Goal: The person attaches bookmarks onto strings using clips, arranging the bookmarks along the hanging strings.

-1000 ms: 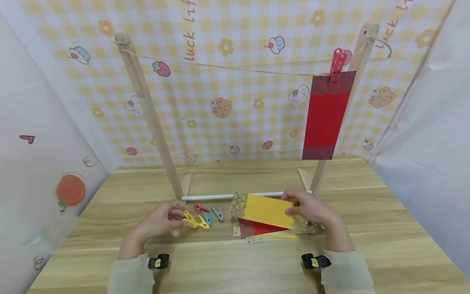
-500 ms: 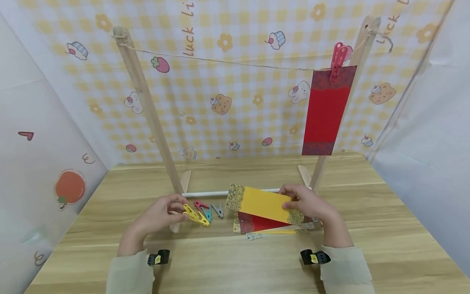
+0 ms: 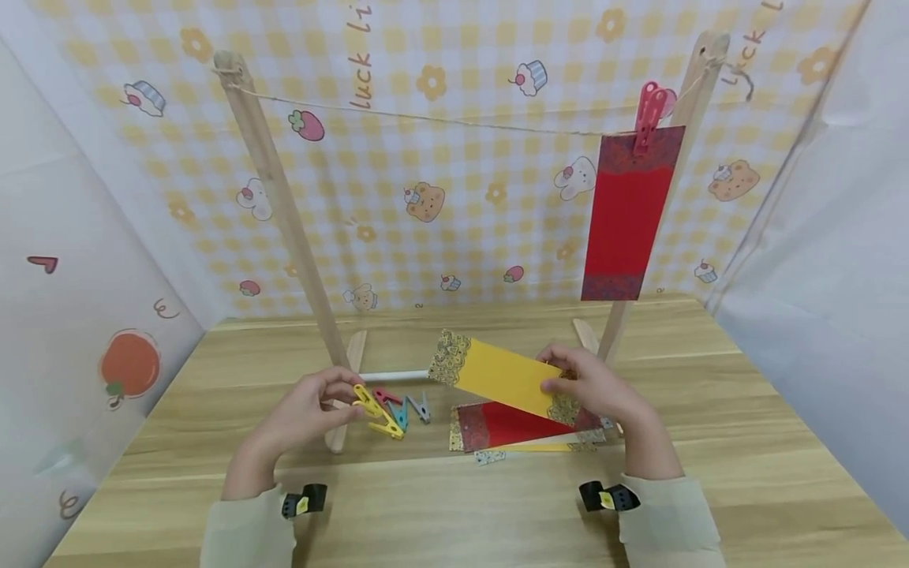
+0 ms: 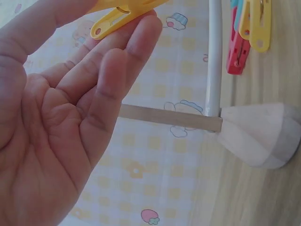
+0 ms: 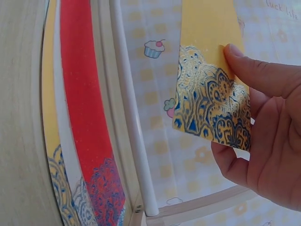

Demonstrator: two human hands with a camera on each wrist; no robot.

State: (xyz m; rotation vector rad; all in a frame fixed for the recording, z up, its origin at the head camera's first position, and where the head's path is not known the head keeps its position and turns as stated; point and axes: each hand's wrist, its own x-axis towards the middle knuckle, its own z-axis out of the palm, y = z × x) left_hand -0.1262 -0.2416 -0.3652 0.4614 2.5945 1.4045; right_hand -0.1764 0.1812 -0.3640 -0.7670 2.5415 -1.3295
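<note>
My right hand (image 3: 604, 390) pinches the yellow slip (image 3: 500, 377) by its patterned end, thumb on top, lifted clear of the desk (image 3: 746, 442) and tilted down to the right. My left hand (image 3: 301, 414) grasps a yellow peg (image 3: 368, 399) between thumb and fingertips, just above the desk.

Under the slip lies a small pile of slips (image 3: 518, 430), a red one on top. Just right of my peg sit more pegs (image 3: 401, 412): yellow, red, blue and grey, close together. A white rod (image 3: 394, 375) runs along the desk behind them, joining the feet of two wooden posts, the left post (image 3: 280, 213) and the right post (image 3: 667, 197). A string (image 3: 440, 121) spans their tops; a red slip (image 3: 628, 213) hangs from it by a pink peg (image 3: 648, 118) hard against the right post. The string left of it is bare.

The desk is pale wood with open room in front and to both sides. Chequered yellow paper with cartoon stickers lines the back wall (image 3: 461, 181); white sheets close the sides.
</note>
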